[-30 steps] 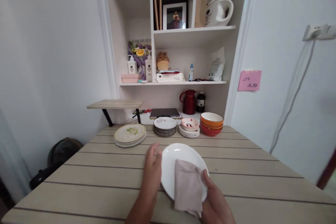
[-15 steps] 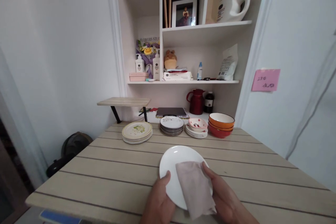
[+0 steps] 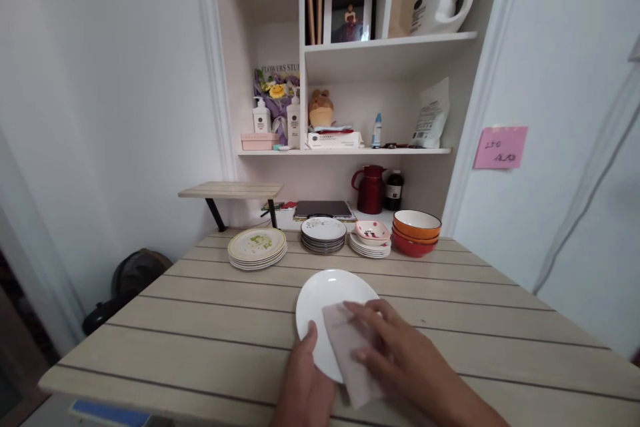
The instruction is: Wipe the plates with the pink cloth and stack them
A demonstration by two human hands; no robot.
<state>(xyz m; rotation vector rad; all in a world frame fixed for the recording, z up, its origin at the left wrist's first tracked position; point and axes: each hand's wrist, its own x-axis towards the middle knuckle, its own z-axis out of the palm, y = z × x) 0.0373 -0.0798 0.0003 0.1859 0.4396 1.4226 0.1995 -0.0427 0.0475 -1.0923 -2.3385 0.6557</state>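
A round white plate [image 3: 313, 300] is tilted above the tabletop near the front. My left hand [image 3: 306, 373] grips its lower left rim, with the thumb lying over the edge. Across the plate's right side lies a pale pinkish-grey cloth [image 3: 345, 347], whose lower end hangs past the rim. My right hand [image 3: 400, 347] is on top of the cloth, its thumb and fingers closing on the fabric against the plate.
Along the table's back stand cream plates [image 3: 257, 245], dark-rimmed plates [image 3: 323, 230], small dishes under a pink-patterned bowl [image 3: 373, 232], and orange and red bowls [image 3: 417, 233]. A raised wooden stand [image 3: 231, 190] is at the back left. Behind are white shelves and a red jug [image 3: 371, 190].
My right hand has let go of the plate's right rim and come over onto the cloth. My left hand keeps its hold on the plate. The view has shifted slightly.
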